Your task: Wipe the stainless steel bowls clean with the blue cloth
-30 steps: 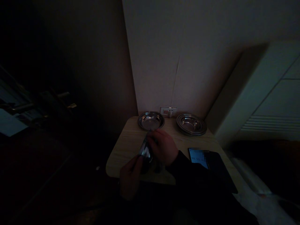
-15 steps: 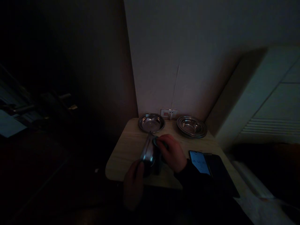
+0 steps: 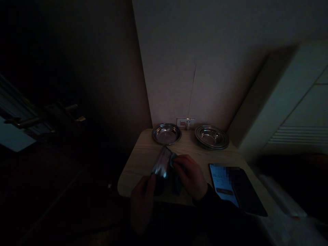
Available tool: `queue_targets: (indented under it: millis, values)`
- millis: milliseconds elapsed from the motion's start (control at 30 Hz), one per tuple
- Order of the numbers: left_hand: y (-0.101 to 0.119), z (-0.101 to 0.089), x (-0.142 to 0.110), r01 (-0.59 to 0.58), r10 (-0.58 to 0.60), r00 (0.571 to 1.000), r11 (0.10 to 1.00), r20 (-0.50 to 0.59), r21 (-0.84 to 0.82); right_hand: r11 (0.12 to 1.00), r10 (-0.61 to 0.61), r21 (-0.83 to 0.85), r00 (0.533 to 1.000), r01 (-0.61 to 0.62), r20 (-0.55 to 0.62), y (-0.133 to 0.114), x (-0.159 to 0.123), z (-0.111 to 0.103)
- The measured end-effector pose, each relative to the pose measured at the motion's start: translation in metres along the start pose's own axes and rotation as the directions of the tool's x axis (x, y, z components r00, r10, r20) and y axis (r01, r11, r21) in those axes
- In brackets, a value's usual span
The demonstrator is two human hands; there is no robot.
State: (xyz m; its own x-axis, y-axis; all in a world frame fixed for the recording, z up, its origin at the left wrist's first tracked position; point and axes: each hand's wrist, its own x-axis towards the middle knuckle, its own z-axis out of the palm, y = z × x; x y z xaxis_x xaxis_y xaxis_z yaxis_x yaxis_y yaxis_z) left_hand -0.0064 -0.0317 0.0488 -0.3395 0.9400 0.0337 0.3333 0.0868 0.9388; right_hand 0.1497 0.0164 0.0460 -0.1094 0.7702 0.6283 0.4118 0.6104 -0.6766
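In a dim room I hold a shiny steel plate (image 3: 161, 164) tilted on edge over the front of a small wooden table (image 3: 138, 160). My left hand (image 3: 142, 201) grips its near rim from below. My right hand (image 3: 191, 176) is closed on a dark cloth (image 3: 175, 160) pressed against the plate's inner face. Behind it, a single steel plate (image 3: 166, 133) lies flat at the back left. A stack of steel plates (image 3: 211, 136) sits at the back right.
A phone (image 3: 223, 182) with a lit screen lies in an open dark case on the table's right side. A wall socket (image 3: 185, 122) is behind the plates. A white cabinet (image 3: 292, 112) stands at the right. Dark furniture fills the left.
My right hand with the cloth has slid down along the plate toward me. The plate stays tilted in my left hand.
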Motion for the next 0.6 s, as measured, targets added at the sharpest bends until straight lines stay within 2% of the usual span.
queue_targets:
  millis: [133,300,467,600]
  values:
    - [0.001,0.003,0.001,-0.013,0.013,1.000,0.998,0.007,-0.055,1.000,0.003,0.013,1.000,-0.003,-0.026,-0.001,-0.007,0.002]
    - [0.001,0.002,0.000,0.032,-0.028,0.999,0.994,0.045,-0.100,1.000,-0.009,-0.002,1.000,0.009,-0.007,-0.003,-0.012,0.002]
    - [0.004,0.000,0.000,0.002,0.003,0.999,0.994,0.046,-0.108,0.997,-0.064,-0.052,0.998,0.064,0.007,-0.009,-0.014,0.003]
    - [0.006,0.007,0.004,0.004,0.006,0.997,0.992,0.078,-0.124,0.993,-0.095,-0.073,0.995,0.096,0.015,-0.013,-0.017,0.005]
